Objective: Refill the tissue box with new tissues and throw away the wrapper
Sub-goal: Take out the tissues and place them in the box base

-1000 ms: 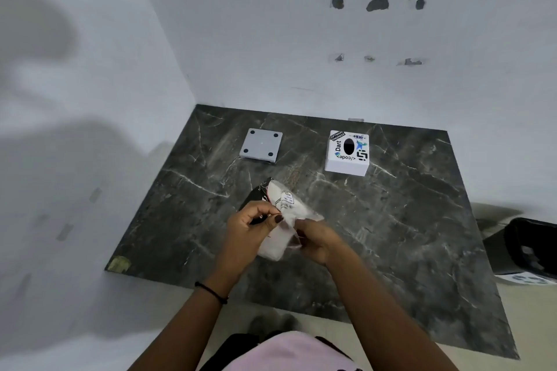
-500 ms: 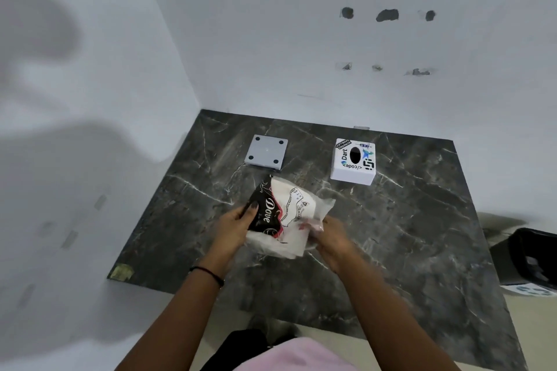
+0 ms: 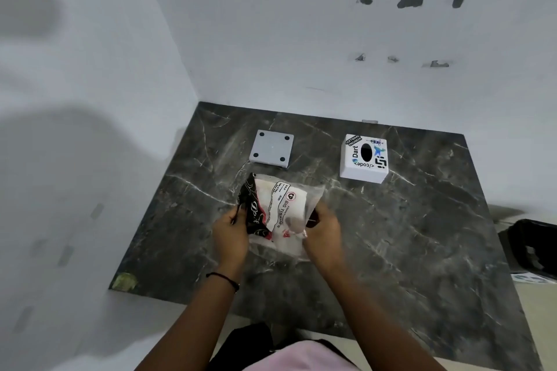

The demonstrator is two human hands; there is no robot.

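Note:
A tissue pack (image 3: 278,211) in clear plastic wrapper with black, red and white print sits low over the dark marble table (image 3: 407,235). My left hand (image 3: 230,233) grips its black left edge. My right hand (image 3: 322,230) grips the clear plastic on its right side. White tissues show through the wrapper. The white tissue box (image 3: 364,159), covered in stickers with a dark oval slot on top, stands at the back right. Its grey square base plate (image 3: 272,148) lies apart at the back left, four dark pads facing up.
White walls close the table's left and far sides. A black bin (image 3: 530,247) stands on the floor past the table's right edge. A yellowish mark (image 3: 124,281) sits at the near left corner.
The pack has been turned and spread wider between my hands, showing more of its printed face. My hands have moved further apart on its two sides.

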